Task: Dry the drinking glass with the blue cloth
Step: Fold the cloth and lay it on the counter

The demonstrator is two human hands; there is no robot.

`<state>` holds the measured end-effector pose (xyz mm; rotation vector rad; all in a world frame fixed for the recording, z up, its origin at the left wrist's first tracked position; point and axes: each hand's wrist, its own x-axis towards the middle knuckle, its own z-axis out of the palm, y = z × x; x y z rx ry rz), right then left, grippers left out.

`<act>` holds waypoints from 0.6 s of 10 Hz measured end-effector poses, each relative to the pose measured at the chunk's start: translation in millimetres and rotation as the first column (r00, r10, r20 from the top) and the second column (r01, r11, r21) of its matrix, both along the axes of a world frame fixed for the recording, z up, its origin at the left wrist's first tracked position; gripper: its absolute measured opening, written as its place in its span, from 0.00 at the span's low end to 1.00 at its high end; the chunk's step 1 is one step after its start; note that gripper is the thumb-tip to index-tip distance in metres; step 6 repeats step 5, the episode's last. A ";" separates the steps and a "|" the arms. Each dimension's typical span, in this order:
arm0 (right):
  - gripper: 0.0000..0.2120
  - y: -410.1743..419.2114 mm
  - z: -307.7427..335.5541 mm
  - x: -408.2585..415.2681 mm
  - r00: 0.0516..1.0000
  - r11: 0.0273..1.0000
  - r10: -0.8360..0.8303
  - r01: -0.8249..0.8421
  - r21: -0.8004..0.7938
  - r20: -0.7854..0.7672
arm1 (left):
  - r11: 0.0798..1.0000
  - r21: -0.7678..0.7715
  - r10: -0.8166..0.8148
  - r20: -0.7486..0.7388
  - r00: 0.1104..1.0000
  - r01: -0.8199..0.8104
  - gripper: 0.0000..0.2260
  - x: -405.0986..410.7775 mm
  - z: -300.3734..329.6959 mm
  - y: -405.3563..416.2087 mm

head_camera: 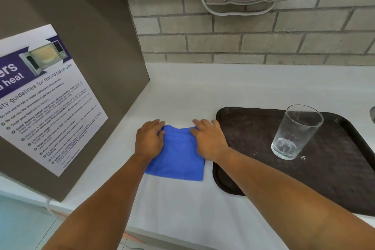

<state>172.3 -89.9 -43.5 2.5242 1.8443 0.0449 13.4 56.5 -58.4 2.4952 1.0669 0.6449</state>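
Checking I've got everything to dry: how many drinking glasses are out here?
1. The drinking glass stands upright on the dark tray, right of the blue cloth. The tray's right end runs out of view.

blue cloth (178,160) folded flat on counter | drinking glass (294,134) upright on tray

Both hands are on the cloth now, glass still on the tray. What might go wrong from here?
1. The glass stands near the tray's far edge, with droplets beside its base; wet, it may slip when lifted.
2. The right hand must reach across the tray rim and might knock the glass.
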 end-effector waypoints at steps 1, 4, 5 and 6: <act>0.25 -0.1 -0.1 1.6 0.999 0.991 0.027 -0.031 -0.128 -0.027 | 0.994 -0.064 -0.102 -0.252 0.962 0.089 0.20 1.8 -5.3 -1.8; 0.31 -12.3 11.8 5.7 0.989 0.967 -0.028 -0.009 -0.254 -0.143 | 0.986 -0.152 -0.140 -0.544 0.827 0.067 0.25 2.7 5.3 -11.4; 0.30 -20.4 21.8 11.6 0.987 0.972 -0.038 0.001 -0.234 -0.155 | 0.985 -0.165 -0.119 -0.452 0.884 0.048 0.26 6.4 16.5 -22.3; 0.30 -20.4 21.8 11.6 0.987 0.972 -0.038 0.001 -0.234 -0.155 | 0.985 -0.165 -0.119 -0.452 0.884 0.048 0.26 6.4 16.5 -22.3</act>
